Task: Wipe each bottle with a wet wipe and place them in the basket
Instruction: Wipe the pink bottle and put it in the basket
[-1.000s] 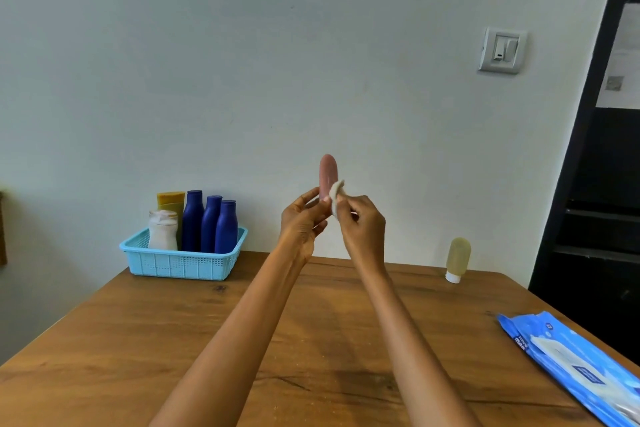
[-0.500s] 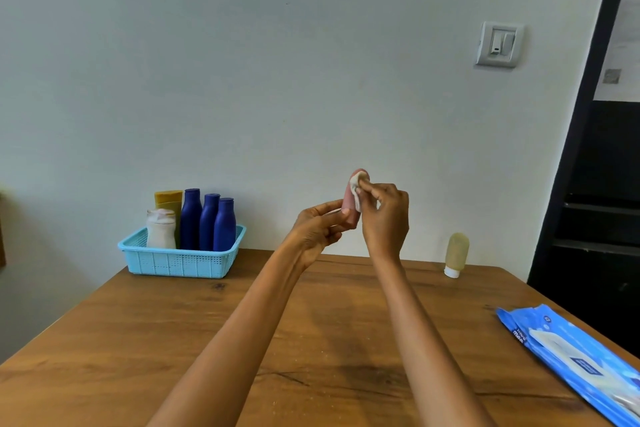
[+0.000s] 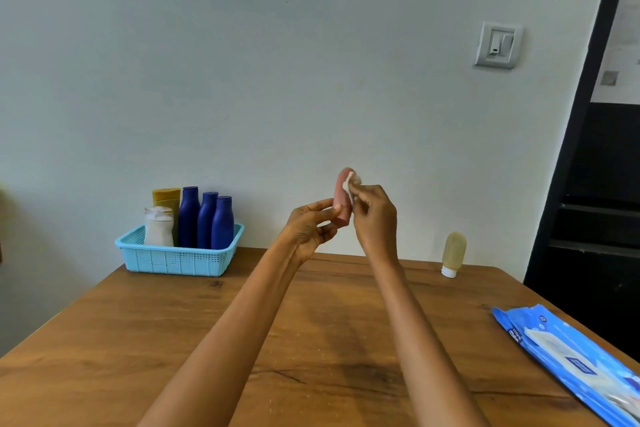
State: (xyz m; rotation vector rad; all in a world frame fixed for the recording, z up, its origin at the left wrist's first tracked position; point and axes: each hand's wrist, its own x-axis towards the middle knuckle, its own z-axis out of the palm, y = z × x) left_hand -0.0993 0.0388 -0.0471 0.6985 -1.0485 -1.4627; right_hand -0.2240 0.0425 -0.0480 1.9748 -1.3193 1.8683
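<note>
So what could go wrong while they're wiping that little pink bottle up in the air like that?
The small pink bottle is pinched only at its lower end by the left hand, so pressure from the white wet wipe in the right hand could knock it down onto the wooden table. The light blue plastic basket already looks crowded, so fitting it in may topple others.

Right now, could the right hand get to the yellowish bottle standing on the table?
Probably yes. The yellowish bottle stands alone to the right of the right hand with bare table between, but that hand's grip holds the wet wipe.
</note>
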